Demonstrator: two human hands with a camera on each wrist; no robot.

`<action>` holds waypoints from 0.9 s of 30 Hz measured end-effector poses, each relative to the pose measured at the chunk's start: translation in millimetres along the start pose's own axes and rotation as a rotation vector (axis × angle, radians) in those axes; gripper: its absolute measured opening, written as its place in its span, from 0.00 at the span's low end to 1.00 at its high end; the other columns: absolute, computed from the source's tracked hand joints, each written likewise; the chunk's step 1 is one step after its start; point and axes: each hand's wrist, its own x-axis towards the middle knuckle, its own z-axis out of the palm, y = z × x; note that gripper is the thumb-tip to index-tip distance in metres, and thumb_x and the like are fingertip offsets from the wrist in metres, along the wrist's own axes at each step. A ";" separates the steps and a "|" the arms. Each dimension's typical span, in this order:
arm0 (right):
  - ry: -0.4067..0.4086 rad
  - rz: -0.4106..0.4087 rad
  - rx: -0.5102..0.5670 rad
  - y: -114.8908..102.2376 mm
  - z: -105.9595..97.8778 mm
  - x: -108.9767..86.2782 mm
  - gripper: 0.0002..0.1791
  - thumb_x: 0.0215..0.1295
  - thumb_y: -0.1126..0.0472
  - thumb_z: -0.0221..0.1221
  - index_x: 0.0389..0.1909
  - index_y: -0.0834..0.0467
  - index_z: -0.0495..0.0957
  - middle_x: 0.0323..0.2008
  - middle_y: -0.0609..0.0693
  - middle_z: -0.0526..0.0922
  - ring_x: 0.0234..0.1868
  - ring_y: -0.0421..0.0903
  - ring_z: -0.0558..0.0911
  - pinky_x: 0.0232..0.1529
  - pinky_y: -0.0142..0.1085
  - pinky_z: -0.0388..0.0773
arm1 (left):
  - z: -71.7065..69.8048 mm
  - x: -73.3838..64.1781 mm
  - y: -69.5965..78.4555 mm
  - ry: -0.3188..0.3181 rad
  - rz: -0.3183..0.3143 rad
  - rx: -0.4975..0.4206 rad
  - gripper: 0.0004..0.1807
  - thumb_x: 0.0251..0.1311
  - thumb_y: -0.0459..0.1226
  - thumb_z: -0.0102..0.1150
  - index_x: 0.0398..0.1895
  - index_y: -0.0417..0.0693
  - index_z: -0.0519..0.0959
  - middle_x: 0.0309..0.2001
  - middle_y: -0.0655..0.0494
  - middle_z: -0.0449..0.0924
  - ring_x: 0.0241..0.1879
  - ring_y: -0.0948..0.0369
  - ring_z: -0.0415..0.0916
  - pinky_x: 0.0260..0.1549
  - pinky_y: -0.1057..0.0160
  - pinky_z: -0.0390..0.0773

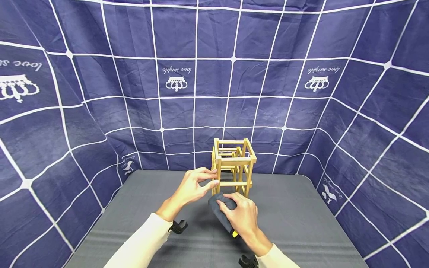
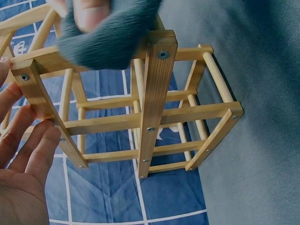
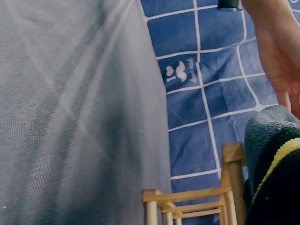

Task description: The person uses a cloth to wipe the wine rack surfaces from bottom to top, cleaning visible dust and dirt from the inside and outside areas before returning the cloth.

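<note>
A small wooden rack (image 1: pixel 234 162) of light slats and round bars stands on the grey surface in front of me. At its left near post, my left hand (image 1: pixel 195 185) holds on with thumb and fingertips; the left wrist view shows several fingers (image 2: pixel 40 145) against that slat. My right hand (image 1: pixel 242 214) grips a bunched grey-blue cloth (image 1: pixel 218 210) with a yellow edge, low at the rack's near side. In the left wrist view the cloth (image 2: pixel 105 44) is pressed over a slat, with a fingertip pushing into it. The right wrist view has the cloth (image 3: pixel 272 124) beside a post.
The grey covered table (image 1: pixel 295 216) extends to both sides of the rack. Dark blue curtains (image 1: pixel 258 82) with white grid lines enclose it at the back, left and right. Black straps (image 1: pixel 178 226) sit at both wrists.
</note>
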 end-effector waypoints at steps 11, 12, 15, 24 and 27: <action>0.064 -0.022 0.071 -6.1 -5.5 19.5 0.14 0.60 0.49 0.88 0.43 0.47 0.97 0.39 0.42 0.98 0.40 0.47 0.98 0.38 0.44 0.91 | -3.4 2.3 1.5 0.002 -0.015 0.027 0.09 0.71 0.36 0.83 0.50 0.45 0.98 0.57 0.49 0.97 0.62 0.49 0.95 0.65 0.48 0.94; 0.061 -0.018 0.070 -6.0 -5.8 18.8 0.14 0.60 0.49 0.88 0.43 0.47 0.97 0.38 0.42 0.98 0.40 0.47 0.98 0.38 0.44 0.91 | -3.5 2.1 1.7 -0.005 -0.028 0.008 0.09 0.71 0.36 0.83 0.51 0.44 0.98 0.58 0.49 0.97 0.63 0.49 0.95 0.65 0.49 0.94; 0.049 -0.009 0.072 -5.4 -6.3 16.7 0.15 0.60 0.48 0.88 0.44 0.46 0.97 0.38 0.42 0.97 0.40 0.47 0.98 0.37 0.45 0.91 | -3.7 1.2 2.0 -0.018 -0.066 -0.050 0.10 0.71 0.35 0.82 0.51 0.42 0.98 0.58 0.47 0.96 0.65 0.47 0.94 0.66 0.52 0.92; 0.071 -0.033 0.086 -2.5 -9.6 12.9 0.15 0.59 0.50 0.89 0.44 0.46 0.97 0.39 0.43 0.98 0.41 0.46 0.98 0.39 0.43 0.92 | -1.9 -0.2 2.4 -0.034 -0.109 -0.068 0.08 0.73 0.37 0.82 0.51 0.46 0.98 0.60 0.50 0.95 0.67 0.49 0.93 0.69 0.50 0.90; 0.084 -0.052 0.101 0.1 -15.8 11.6 0.15 0.59 0.52 0.89 0.45 0.47 0.97 0.40 0.43 0.98 0.42 0.44 0.98 0.40 0.43 0.92 | -1.2 -0.3 3.3 -0.026 -0.112 -0.057 0.08 0.73 0.39 0.82 0.50 0.48 0.98 0.61 0.52 0.96 0.68 0.49 0.93 0.69 0.48 0.91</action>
